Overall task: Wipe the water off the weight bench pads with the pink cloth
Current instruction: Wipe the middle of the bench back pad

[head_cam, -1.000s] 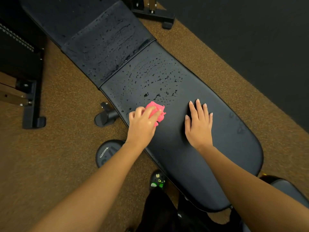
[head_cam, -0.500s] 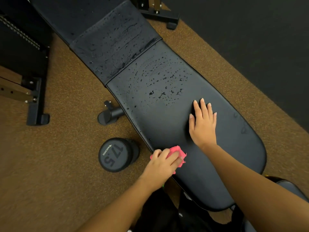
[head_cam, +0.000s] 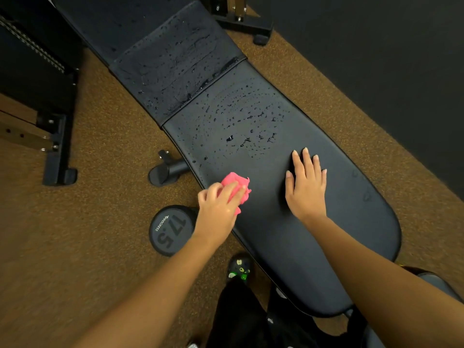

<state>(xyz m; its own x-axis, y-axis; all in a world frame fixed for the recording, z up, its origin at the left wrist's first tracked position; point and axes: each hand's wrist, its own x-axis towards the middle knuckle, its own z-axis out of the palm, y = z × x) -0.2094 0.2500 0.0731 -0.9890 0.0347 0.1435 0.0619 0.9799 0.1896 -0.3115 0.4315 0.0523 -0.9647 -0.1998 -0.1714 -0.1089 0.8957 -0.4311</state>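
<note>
A black weight bench runs diagonally through the head view. Its near long pad (head_cam: 288,234) carries water drops (head_cam: 248,126) on its far half, while its near half looks dry. The middle pad (head_cam: 175,71) beyond the seam is also wet. My left hand (head_cam: 218,209) is shut on the crumpled pink cloth (head_cam: 238,184) and presses it on the near pad's left edge. My right hand (head_cam: 306,187) lies flat with fingers apart on the pad, just below the drops.
A 17.5 dumbbell (head_cam: 170,231) lies on the brown floor left of the bench, beside a bench leg (head_cam: 165,172). A black rack foot (head_cam: 59,151) stands at the left. Another frame foot (head_cam: 246,23) is at the top. My shoe (head_cam: 239,270) is under the bench edge.
My left hand swept the pink cloth down the pad's left edge toward me, then back up it. My right hand stayed flat on the pad.
</note>
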